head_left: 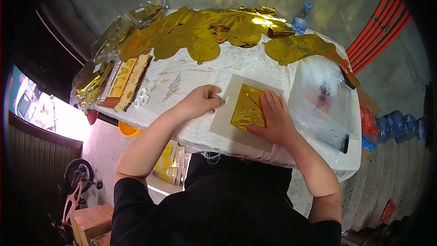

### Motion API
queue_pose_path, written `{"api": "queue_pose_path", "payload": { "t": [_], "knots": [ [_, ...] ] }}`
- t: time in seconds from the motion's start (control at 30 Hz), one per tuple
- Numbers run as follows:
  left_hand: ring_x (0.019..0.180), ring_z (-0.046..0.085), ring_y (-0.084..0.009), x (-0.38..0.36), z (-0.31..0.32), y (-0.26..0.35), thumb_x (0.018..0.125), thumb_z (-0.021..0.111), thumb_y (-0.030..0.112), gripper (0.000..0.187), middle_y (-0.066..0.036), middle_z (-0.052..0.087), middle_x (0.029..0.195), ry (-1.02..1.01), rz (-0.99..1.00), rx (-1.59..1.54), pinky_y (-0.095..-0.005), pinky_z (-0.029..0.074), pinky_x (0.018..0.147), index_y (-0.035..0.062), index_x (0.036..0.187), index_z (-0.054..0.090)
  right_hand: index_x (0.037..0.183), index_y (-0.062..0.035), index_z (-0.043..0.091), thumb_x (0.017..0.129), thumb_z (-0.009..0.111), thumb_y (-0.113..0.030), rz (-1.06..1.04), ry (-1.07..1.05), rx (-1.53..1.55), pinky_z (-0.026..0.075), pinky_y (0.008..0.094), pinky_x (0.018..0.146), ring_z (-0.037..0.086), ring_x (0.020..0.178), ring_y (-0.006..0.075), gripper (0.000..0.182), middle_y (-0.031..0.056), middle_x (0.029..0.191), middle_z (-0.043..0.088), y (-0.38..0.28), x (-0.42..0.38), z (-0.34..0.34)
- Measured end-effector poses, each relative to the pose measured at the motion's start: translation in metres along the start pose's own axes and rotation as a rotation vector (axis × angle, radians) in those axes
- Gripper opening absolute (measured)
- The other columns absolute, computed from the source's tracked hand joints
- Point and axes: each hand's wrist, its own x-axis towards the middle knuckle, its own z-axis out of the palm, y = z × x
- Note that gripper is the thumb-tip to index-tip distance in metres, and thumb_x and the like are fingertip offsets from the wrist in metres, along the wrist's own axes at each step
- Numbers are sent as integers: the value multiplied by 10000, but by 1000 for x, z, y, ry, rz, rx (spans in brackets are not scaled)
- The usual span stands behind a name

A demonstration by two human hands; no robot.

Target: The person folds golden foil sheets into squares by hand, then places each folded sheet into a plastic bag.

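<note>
A folded gold foil sheet (247,108) lies on a grey-beige board (223,120) near the front edge of the white-covered table. My right hand (275,117) rests flat on the foil's right side, its fingers stretched forward and thumb apart. Left of the board, my left hand (203,102) is closed, with thumb and fingers together at a tiny white piece (225,100) by the board's edge. To the right lies a stack of clear plastic bags (318,102).
Gold foil balloons (182,34) spread along the table's far side, beside a water bottle (302,19). Printed cards (124,82) and small white rolls (142,97) lie at the left. Below the table is a box of gold packets (169,166). Large blue bottles (396,125) stand at the right.
</note>
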Motion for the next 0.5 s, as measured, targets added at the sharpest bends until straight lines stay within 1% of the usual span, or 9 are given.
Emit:
{"api": "queue_pose_path", "payload": {
  "t": [0.03,0.07,0.13,0.17,0.23,0.37,0.43,0.47,0.5],
  "knots": [
    [720,545,-67,1,-1,-1,891,619,154,267,-15,602,868,-4,-35,-107,-226,454,632,-21,1090,589,1429,56,230,761,628,-577,-4,-5,-10,84,468,1151,154,1418,351,1003,249,1491,227,1,0,1],
    [720,545,-67,3,0,-1,891,619,154,267,-15,602,868,-4,-36,-106,-226,454,632,-21,1090,589,1430,56,229,759,630,-576,-7,-12,-19,83,468,1151,152,1420,348,1006,247,1494,222,1,0,1],
    [637,523,-52,6,4,-2,888,627,149,157,15,593,732,-124,-39,-14,-213,432,587,-5,912,639,1429,60,228,759,631,-575,-9,-12,-9,83,468,1151,149,1420,350,1007,247,1496,217,1,-1,1],
    [637,523,-52,6,6,-2,888,627,149,157,15,593,732,-123,-36,-16,-213,432,587,-5,912,639,1428,64,227,759,632,-574,-10,-11,-2,83,468,1151,146,1420,352,1009,248,1497,211,1,0,0],
    [606,510,-44,3,11,-3,890,624,146,168,30,585,655,25,48,175,-211,419,567,9,796,646,1426,68,226,760,630,-575,-17,-30,-22,82,472,1150,148,1418,357,1011,249,1497,210,-3,1,-3],
    [628,504,-31,-7,-1,-5,894,619,147,158,20,600,686,93,43,209,-214,418,569,6,831,649,1418,80,228,765,621,-579,-62,3,-6,87,488,1146,163,1408,372,1008,258,1483,228,-12,13,10],
    [587,529,-86,-11,-9,-6,880,631,167,170,-9,616,657,175,77,263,-249,438,573,0,857,659,1418,78,229,767,615,-585,-78,6,2,90,492,1144,168,1406,373,1006,259,1477,239,-17,19,13],
    [587,529,-86,-14,-11,-3,880,631,167,170,-9,616,657,179,72,264,-249,438,573,0,857,659,1418,77,230,769,609,-591,-92,12,7,93,497,1143,174,1403,374,1005,260,1470,250,-18,21,14],
    [647,565,-150,-18,-14,2,868,635,180,181,-53,638,729,257,81,422,-283,460,625,2,892,661,1418,77,230,769,609,-591,-95,9,9,93,497,1143,174,1403,374,1005,260,1470,250,-19,22,16]
  ]
}}
